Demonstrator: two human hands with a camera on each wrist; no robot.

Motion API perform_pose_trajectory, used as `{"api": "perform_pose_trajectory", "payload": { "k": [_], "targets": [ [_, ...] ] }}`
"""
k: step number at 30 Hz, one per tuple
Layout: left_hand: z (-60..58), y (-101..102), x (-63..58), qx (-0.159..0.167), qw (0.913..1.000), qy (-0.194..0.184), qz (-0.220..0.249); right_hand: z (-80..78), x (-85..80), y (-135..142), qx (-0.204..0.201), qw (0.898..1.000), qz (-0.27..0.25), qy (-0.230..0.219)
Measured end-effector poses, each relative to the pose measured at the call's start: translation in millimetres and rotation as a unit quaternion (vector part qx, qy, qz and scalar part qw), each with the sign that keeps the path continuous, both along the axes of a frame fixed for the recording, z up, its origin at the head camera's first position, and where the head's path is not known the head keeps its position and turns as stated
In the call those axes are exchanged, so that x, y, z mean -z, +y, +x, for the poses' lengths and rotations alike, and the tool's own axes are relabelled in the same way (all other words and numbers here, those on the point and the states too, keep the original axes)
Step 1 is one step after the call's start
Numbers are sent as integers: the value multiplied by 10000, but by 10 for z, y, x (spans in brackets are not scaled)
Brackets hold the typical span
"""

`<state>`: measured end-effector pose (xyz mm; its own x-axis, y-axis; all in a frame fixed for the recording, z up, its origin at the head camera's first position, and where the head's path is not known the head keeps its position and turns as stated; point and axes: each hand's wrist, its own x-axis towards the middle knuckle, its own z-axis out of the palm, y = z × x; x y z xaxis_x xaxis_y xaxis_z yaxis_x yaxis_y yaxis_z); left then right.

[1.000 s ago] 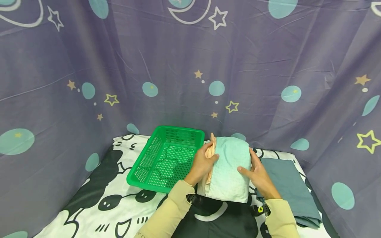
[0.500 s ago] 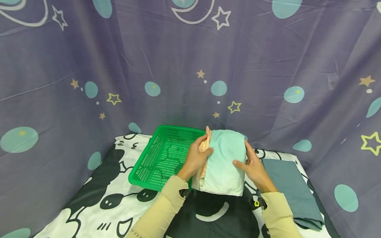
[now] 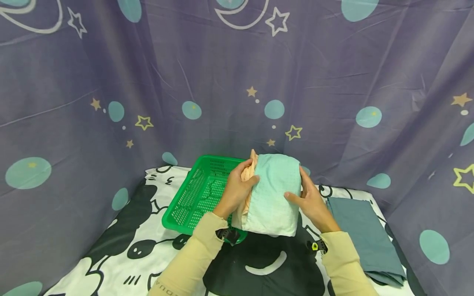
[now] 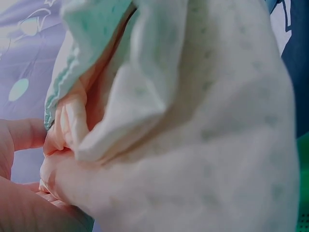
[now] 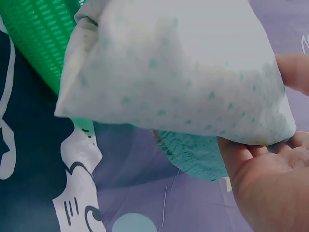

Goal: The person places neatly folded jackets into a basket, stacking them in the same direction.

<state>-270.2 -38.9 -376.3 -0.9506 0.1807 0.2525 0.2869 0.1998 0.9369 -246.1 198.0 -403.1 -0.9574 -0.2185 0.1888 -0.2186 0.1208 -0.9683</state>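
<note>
Both hands grip a folded mint-green cloth (image 3: 275, 193) with peach fabric along its left side. My left hand (image 3: 237, 187) has its thumb on the front and its fingers behind the peach edge. On the opposite side my right hand (image 3: 314, 205) holds the bundle, thumb across the front. The left wrist view shows gathered peach folds (image 4: 60, 130) beside the left fingers and a pale, green-flecked face. From the right wrist, the bundle's flecked lower end (image 5: 183, 96) lies between thumb and fingers. The bundle overlaps the right part of a green plastic basket (image 3: 181, 205) in the head view.
A folded grey-blue cloth (image 3: 364, 234) lies at the right. Under everything spreads a black-and-white cartoon sheet (image 3: 218, 275). Purple curtains (image 3: 214, 131) with stars and moons hang behind and at both sides. No contents show in the basket's visible part.
Both hands have moved the folded mint-green cloth left and upward, so it now covers more of the basket's right side. The grey-blue cloth stays in place.
</note>
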Motion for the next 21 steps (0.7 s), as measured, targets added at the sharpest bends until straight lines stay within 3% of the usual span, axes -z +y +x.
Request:
{"api": "perform_pose_trajectory", "payload": {
  "k": [21],
  "targets": [
    [-13, -394, -185, -283, 9996, 53, 1, -133, -178, -371, -469, 9985, -24, 294]
  ]
}}
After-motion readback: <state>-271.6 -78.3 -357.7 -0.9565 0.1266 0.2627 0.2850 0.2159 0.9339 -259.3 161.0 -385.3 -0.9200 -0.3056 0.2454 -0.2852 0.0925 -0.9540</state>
